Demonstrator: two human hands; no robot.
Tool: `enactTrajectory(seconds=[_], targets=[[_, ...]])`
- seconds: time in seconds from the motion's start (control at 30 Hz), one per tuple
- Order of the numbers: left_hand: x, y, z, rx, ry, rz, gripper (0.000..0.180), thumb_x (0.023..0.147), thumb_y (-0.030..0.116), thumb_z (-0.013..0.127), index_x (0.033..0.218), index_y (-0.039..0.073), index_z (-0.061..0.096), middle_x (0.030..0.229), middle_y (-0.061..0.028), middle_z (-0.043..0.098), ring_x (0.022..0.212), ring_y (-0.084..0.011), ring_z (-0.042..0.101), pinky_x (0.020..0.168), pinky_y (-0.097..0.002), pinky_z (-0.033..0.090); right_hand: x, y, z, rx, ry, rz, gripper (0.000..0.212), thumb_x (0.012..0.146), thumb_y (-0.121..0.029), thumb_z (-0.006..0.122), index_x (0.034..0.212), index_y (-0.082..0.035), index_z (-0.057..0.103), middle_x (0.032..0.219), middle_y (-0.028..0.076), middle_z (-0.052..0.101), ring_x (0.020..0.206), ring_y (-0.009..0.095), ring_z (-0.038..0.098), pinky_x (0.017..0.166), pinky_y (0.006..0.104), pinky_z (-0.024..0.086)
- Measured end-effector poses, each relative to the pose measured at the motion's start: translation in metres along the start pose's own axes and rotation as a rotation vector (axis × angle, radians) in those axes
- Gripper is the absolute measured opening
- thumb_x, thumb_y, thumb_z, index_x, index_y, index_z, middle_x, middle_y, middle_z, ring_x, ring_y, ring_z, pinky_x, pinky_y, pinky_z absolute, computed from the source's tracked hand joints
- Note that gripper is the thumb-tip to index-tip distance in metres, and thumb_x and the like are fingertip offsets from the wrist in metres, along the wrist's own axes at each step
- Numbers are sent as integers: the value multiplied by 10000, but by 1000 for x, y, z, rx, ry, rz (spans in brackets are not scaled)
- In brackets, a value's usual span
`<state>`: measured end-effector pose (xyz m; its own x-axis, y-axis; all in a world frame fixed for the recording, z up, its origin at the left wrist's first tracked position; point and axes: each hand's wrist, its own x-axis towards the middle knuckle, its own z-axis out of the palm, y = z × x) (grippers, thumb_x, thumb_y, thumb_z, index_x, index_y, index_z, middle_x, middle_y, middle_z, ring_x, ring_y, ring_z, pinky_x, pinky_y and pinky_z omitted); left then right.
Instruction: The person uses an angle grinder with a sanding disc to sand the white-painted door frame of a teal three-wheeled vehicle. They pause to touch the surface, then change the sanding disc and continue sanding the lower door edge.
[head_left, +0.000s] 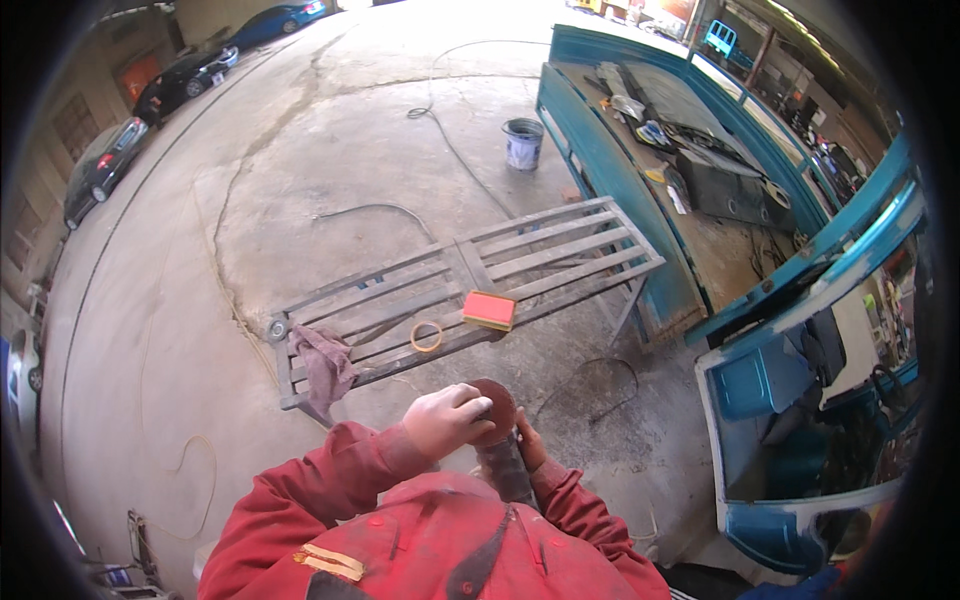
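In front of my chest is a power sander (pixel 506 472) with a round reddish-brown sanding disc (pixel 493 412) facing up. My left hand (pixel 446 421) is closed, its curled fingers gripping the disc's left side. On the right, my right hand (pixel 531 445) wraps the tool's body, partly hidden behind it. Just beyond stands a slatted grey metal bench (pixel 463 262). On its near edge lie a pinkish-red box with yellowish sides (pixel 489 310) and a thin tan tape ring (pixel 426 336). A mauve rag (pixel 322 362) hangs over the bench's left end.
A teal truck bed (pixel 620 205) with loose parts stands at the right, beside a teal cab shell (pixel 750 400) with an open door frame. A white bucket (pixel 523 145) and a dark hose (pixel 455 150) are on the concrete floor. Cars (pixel 105 165) line the far left.
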<state>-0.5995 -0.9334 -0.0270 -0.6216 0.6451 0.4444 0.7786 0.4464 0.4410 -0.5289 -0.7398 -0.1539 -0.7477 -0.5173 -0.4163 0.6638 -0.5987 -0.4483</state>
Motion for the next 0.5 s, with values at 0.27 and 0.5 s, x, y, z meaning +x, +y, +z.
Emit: enactTrajectory(seconds=[0.27, 0.5], targets=[[2, -8, -4, -64, -112, 167, 290, 799, 111, 727, 1080, 126, 653, 1133, -68, 616, 1007, -276, 634, 790, -358, 559, 2, 0, -13, 251, -213, 93, 943, 890, -808, 288, 1243, 28, 546, 938, 207, 655, 704, 350, 666, 596, 444, 553], [9, -7, -6, -111, -62, 138, 296, 791, 126, 737, 1072, 137, 645, 1115, -65, 611, 994, -282, 628, 786, -367, 552, 1, -5, -7, 248, -218, 92, 932, 896, -803, 274, 1237, 19, 551, 941, 210, 661, 699, 350, 667, 593, 442, 555]])
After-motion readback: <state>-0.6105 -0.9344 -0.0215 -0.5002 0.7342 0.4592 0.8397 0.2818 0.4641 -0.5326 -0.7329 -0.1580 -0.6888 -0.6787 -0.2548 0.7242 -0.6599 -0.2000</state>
